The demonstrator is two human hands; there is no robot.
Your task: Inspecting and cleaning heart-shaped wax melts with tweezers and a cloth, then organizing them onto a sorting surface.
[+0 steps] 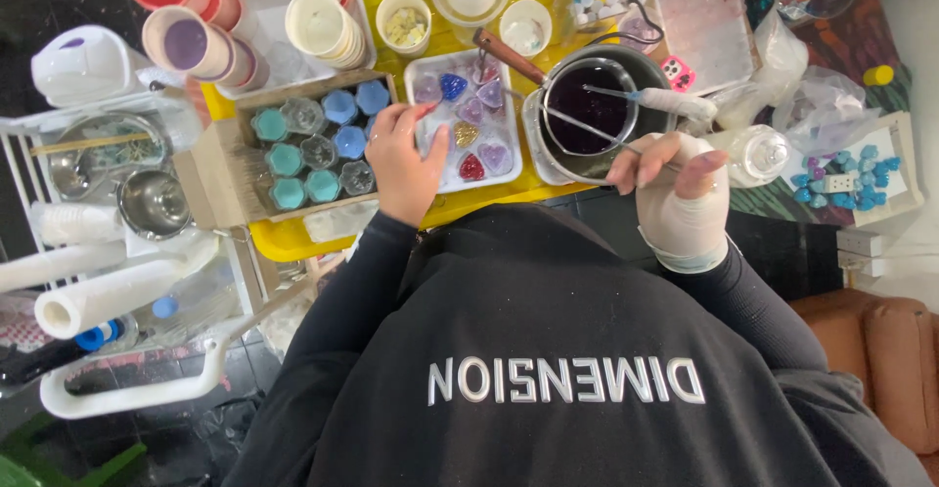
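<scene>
My left hand is bare and reaches over the left edge of a white tray of heart-shaped moulds filled purple, blue, red and gold. Its fingertips are pinched together near a pale purple heart; whether they hold anything is hidden. My right hand wears a white glove and grips a thin metal rod. The rod slants into a metal pot of dark purple liquid with a wooden handle. A white-handled probe lies across the pot's rim.
A cardboard box of teal and blue flower-shaped candles sits left of the tray on a yellow table. Cups of red, purple and cream wax stand at the back. A rack with metal bowls and paper rolls is at left, plastic bags and small blue pieces at right.
</scene>
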